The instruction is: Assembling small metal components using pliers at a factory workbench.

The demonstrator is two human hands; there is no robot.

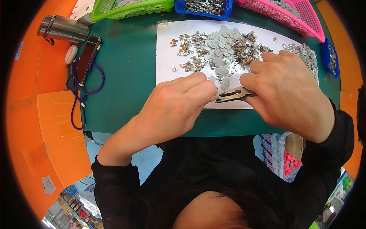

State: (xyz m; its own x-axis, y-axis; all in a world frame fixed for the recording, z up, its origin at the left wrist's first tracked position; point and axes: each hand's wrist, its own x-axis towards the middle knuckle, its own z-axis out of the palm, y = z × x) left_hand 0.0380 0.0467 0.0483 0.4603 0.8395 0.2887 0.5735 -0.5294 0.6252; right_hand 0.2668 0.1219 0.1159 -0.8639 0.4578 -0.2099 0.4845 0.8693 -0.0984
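My right hand (284, 86) is wrapped round a pair of needle-nose pliers (233, 94), whose jaws point left toward my other hand. The fingers of my left hand (181, 99) are pinched at the plier tips on a small grey piece (215, 97), mostly hidden by the fingertips. Both hands are over the near edge of a white board (167, 68). Beyond them on the board lie a heap of flat grey pieces (219, 45), small shiny metal parts (244, 51) and clusters of metal parts with coppery bits (186, 44).
At the back of the green table (126, 45) stand a green basket (131, 12), a blue tray (204, 15) and a pink basket (301, 24). Another blue tray (331, 57) is at right. A steel flask (65, 28) and a phone with purple cord (87, 59) lie at left.
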